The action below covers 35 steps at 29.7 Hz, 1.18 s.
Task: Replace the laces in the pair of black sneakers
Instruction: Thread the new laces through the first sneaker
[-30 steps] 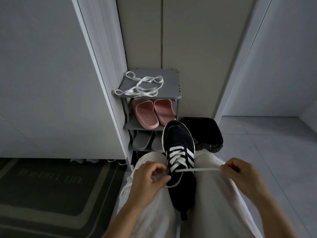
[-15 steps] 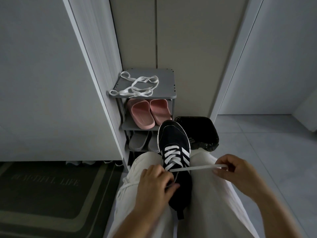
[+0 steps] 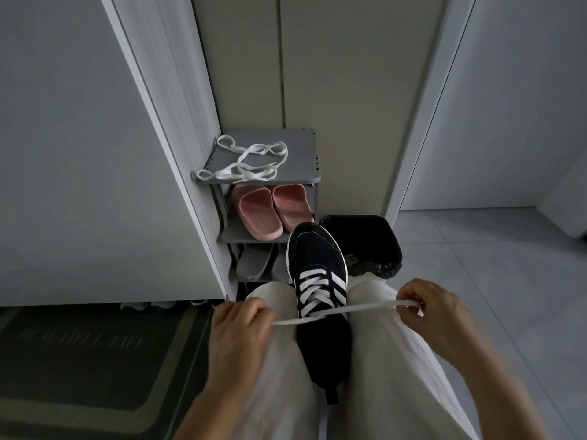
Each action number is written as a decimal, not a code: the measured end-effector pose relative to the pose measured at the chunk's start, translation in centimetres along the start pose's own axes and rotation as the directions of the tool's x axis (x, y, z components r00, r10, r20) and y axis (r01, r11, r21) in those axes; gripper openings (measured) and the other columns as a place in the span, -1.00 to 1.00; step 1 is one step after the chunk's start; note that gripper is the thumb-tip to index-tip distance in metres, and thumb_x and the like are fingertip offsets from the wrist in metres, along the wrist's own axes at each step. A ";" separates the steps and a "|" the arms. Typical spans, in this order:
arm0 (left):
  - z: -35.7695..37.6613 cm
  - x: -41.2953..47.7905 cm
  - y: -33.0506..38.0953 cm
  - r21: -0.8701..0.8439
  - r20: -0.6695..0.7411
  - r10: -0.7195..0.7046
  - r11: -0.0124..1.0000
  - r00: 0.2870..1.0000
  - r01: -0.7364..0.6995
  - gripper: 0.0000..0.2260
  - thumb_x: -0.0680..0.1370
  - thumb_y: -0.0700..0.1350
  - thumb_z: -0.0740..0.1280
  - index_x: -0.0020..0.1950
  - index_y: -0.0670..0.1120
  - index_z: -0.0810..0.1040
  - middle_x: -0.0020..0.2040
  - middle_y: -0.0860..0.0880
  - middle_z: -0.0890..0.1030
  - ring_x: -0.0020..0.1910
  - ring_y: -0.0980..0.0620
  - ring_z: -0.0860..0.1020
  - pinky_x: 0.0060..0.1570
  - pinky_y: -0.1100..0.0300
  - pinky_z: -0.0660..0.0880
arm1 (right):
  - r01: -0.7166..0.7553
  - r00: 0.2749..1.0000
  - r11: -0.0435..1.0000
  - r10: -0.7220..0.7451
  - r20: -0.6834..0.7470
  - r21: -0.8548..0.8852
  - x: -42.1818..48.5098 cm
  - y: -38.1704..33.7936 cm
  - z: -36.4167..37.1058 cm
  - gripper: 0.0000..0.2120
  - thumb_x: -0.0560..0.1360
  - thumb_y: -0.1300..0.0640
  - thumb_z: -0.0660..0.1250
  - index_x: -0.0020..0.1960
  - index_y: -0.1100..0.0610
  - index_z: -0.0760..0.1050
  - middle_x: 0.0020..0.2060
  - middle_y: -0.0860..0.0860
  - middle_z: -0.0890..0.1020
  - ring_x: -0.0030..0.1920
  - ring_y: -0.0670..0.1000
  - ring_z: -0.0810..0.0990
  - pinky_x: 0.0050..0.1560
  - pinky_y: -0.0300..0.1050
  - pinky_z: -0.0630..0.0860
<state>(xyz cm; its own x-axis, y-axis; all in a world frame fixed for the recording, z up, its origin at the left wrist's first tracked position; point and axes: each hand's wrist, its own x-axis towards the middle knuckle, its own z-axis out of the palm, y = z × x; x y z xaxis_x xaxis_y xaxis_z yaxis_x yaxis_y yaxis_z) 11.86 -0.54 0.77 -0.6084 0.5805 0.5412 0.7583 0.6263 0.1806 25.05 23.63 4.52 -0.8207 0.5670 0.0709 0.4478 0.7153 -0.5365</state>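
Note:
A black sneaker with white side stripes lies wedged between my knees, toe pointing away. A white lace crosses its eyelets. My left hand grips the lace's left end beside the shoe. My right hand pinches the right end, and the lace runs taut across the shoe between both hands. A loose white lace lies tangled on top of the grey shoe rack.
Pink slippers fill the rack's middle shelf, grey ones the shelf below. A black bin with a bag stands right of the rack. A dark doormat lies on the left, grey floor tiles on the right.
My left hand left the shoe's tongue and drew the left lace end outward. My right hand stayed out to the right, so the lace now stretches taut both ways.

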 end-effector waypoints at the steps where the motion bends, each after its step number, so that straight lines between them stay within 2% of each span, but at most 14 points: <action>1: 0.1 0.0 -1.0 0.025 0.096 -0.072 0.997 0.993 0.070 -0.79 0.21 -0.24 0.59 -0.30 -0.06 0.61 -0.28 0.02 0.58 -0.30 0.03 0.55 -0.11 0.17 0.35 | 0.004 1.000 1.000 -0.004 -0.003 0.000 0.0 -0.1 0.0 -0.83 0.43 0.20 0.35 -0.26 -0.02 0.45 -0.28 -0.13 0.53 -0.31 -0.14 0.45 -0.33 -0.36 0.31; 4: -1.0 0.6 -2.3 0.129 0.359 -0.303 0.953 0.883 0.274 -0.73 0.28 -0.15 0.55 -0.09 0.01 0.60 -0.14 0.06 0.57 -0.16 0.03 0.57 -0.07 0.08 0.44 | 0.046 0.999 0.999 -0.046 -0.020 0.012 -0.2 -0.5 -0.2 -0.72 0.43 0.20 0.35 -0.30 -0.12 0.38 -0.30 -0.15 0.52 -0.32 -0.12 0.45 -0.30 -0.26 0.37; 7: -2.6 1.6 -1.3 0.084 0.390 -0.249 0.968 0.887 0.235 -0.63 0.45 -0.04 0.40 0.24 0.05 0.42 0.08 0.10 0.47 0.06 0.12 0.48 0.14 0.20 0.36 | 0.126 0.987 0.990 -0.119 -0.108 0.056 -0.2 -1.1 -0.4 -0.75 0.41 0.22 0.39 -0.26 -0.11 0.44 -0.32 -0.19 0.51 -0.31 -0.12 0.47 -0.33 -0.30 0.35; 9: -3.4 2.9 1.6 -0.204 0.384 -0.140 0.951 0.913 0.232 -0.62 0.44 -0.05 0.42 0.23 0.03 0.45 -0.06 0.15 0.46 -0.12 0.24 0.47 -0.01 0.36 0.40 | 0.220 0.967 0.972 -0.206 -0.147 0.086 0.0 -2.1 -0.4 -0.85 0.41 0.19 0.41 -0.19 -0.05 0.52 -0.30 -0.27 0.50 -0.24 -0.23 0.48 -0.32 -0.37 0.33; 11: -3.7 4.5 5.2 -0.476 0.424 -0.042 0.839 0.905 0.262 -0.64 0.43 -0.07 0.45 0.21 0.02 0.50 -0.21 0.14 0.46 -0.23 0.25 0.47 -0.17 0.46 0.36 | 0.340 0.936 0.932 -0.323 -0.143 0.125 0.2 -3.6 -0.2 -0.94 0.41 0.03 0.34 -0.13 -0.10 0.50 -0.29 -0.35 0.48 -0.25 -0.30 0.48 -0.30 -0.40 0.35; 13: -2.9 5.8 7.4 -0.513 0.462 0.048 0.829 0.885 0.223 -0.75 0.47 -0.05 0.40 0.13 0.00 0.55 -0.26 0.08 0.51 -0.20 0.20 0.52 -0.18 0.45 0.37 | 0.412 0.909 0.897 -0.392 -0.144 0.159 0.2 -4.7 0.2 -0.89 0.40 -0.05 0.24 -0.11 -0.09 0.48 -0.28 -0.36 0.46 -0.26 -0.33 0.46 -0.26 -0.41 0.36; 15: -2.1 6.6 7.5 -0.470 0.399 -0.007 0.857 0.917 0.211 -0.88 0.53 -0.02 0.32 -0.01 -0.04 0.57 -0.30 0.06 0.53 -0.27 0.12 0.52 -0.29 0.44 0.35 | 0.428 0.896 0.894 -0.399 -0.196 0.136 0.4 -4.5 0.5 -0.94 0.39 0.05 0.31 -0.14 -0.06 0.51 -0.29 -0.32 0.45 -0.29 -0.31 0.44 -0.27 -0.42 0.36; 19: -1.5 7.6 4.4 -0.530 0.098 -0.232 0.811 0.968 0.248 -0.95 0.50 -0.17 0.36 -0.17 -0.11 0.57 -0.44 0.09 0.51 -0.35 0.08 0.50 -0.39 0.28 0.42 | 0.277 0.911 0.961 -0.254 -0.325 0.023 0.9 -1.3 0.8 -0.90 0.38 0.29 0.45 -0.15 0.12 0.63 -0.29 -0.12 0.52 -0.37 -0.08 0.49 -0.31 -0.28 0.39; 23: -1.3 8.0 3.6 -0.567 0.196 -0.281 0.749 0.940 0.342 -0.88 0.52 -0.19 0.32 -0.20 -0.02 0.51 -0.50 0.08 0.50 -0.48 0.16 0.47 -0.44 0.40 0.35 | 0.138 0.932 0.989 -0.146 -0.331 -0.047 0.5 1.3 1.0 -0.96 0.37 0.29 0.47 -0.18 0.20 0.67 -0.21 0.09 0.59 -0.38 0.07 0.57 -0.34 -0.16 0.47; 28: -0.6 8.7 3.6 -0.664 0.351 -0.380 0.543 0.856 0.514 -0.93 0.55 -0.24 0.27 -0.12 -0.13 0.52 -0.45 0.00 0.58 -0.56 0.15 0.48 -0.45 0.33 0.44 | -0.160 0.964 0.982 0.134 -0.228 -0.099 0.1 2.5 0.0 -0.89 0.46 0.18 0.38 -0.11 0.17 0.67 -0.26 0.03 0.49 -0.32 0.13 0.54 -0.28 -0.08 0.43; 29: -0.5 9.0 3.7 -0.679 0.389 -0.369 0.504 0.844 0.534 -0.96 0.55 -0.25 0.27 -0.06 -0.16 0.51 -0.42 0.00 0.60 -0.53 0.13 0.51 -0.45 0.33 0.44 | -0.185 0.964 0.981 0.170 -0.203 -0.058 0.1 2.2 -0.2 -0.88 0.47 0.16 0.37 -0.13 0.17 0.66 -0.30 0.04 0.53 -0.34 0.10 0.54 -0.28 -0.08 0.44; 31: -0.5 9.3 4.1 -0.710 0.462 -0.313 0.431 0.830 0.558 -0.88 0.53 -0.25 0.30 0.05 -0.15 0.44 -0.29 -0.01 0.64 -0.45 0.13 0.56 -0.44 0.34 0.44 | -0.248 0.953 0.933 0.283 -0.106 0.262 0.1 0.8 -0.4 -0.86 0.49 0.20 0.35 -0.23 0.18 0.61 -0.45 0.04 0.58 -0.45 0.00 0.55 -0.36 -0.15 0.49; 33: -0.8 9.0 4.6 -0.698 0.480 -0.274 0.456 0.833 0.552 -0.77 0.50 -0.23 0.35 0.08 -0.07 0.36 -0.21 -0.02 0.63 -0.39 0.15 0.58 -0.46 0.32 0.43 | -0.293 0.938 0.724 0.344 0.042 0.624 -0.2 -1.3 -0.2 -0.85 0.50 0.29 0.30 -0.24 0.23 0.56 -0.50 0.09 0.57 -0.53 -0.06 0.54 -0.50 -0.25 0.47; 35: -1.3 7.6 5.2 -0.684 0.485 -0.246 0.492 0.839 0.539 -0.83 0.50 -0.20 0.35 -0.02 -0.02 0.39 -0.20 -0.06 0.62 -0.41 0.16 0.55 -0.50 0.31 0.39 | -0.309 0.934 0.522 0.324 0.150 0.795 -0.5 -3.1 0.2 -0.86 0.52 0.35 0.25 -0.18 0.31 0.54 -0.44 0.15 0.55 -0.52 -0.05 0.54 -0.52 -0.28 0.47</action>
<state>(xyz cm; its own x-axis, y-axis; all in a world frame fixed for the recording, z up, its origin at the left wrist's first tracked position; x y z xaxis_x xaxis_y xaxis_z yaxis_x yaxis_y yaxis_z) 11.43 6.47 6.89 -0.8105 0.5857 0.0118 0.2053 0.2651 0.9421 24.00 21.04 5.95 -0.6749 0.7000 -0.2336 0.2050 -0.1262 -0.9706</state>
